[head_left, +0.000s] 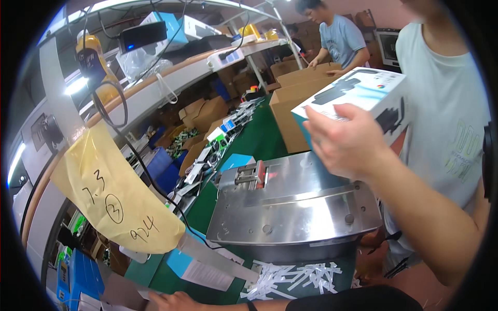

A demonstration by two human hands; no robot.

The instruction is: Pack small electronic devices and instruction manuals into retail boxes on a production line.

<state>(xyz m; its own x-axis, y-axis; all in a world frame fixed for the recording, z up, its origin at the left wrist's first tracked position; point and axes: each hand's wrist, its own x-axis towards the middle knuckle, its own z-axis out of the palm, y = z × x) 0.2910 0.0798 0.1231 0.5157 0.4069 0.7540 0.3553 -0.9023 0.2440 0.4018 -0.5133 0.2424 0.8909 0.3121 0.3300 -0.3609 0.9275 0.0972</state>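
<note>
Only one of my hands shows, at the lower edge: I take it for my right hand (179, 301), with a black sleeve (358, 300) and a dark wristband behind it. Its fingers are bent and partly cut off, beside a blurred dark brown flat thing (122, 293); what they hold cannot be made out. My left hand is out of the picture. Near it lie a blue-and-white box (202, 269) and a pile of white paper strips (295, 280). A co-worker's hand (345, 137) grips a white printed box (358, 93) above a metal machine (290, 202).
A yellow handwritten sheet (116, 192) hangs from a post at left. Cables dangle from the shelf (192, 65). Along the green table (254, 129) run small parts and an open carton (290, 114). One person stands close at right, another farther back.
</note>
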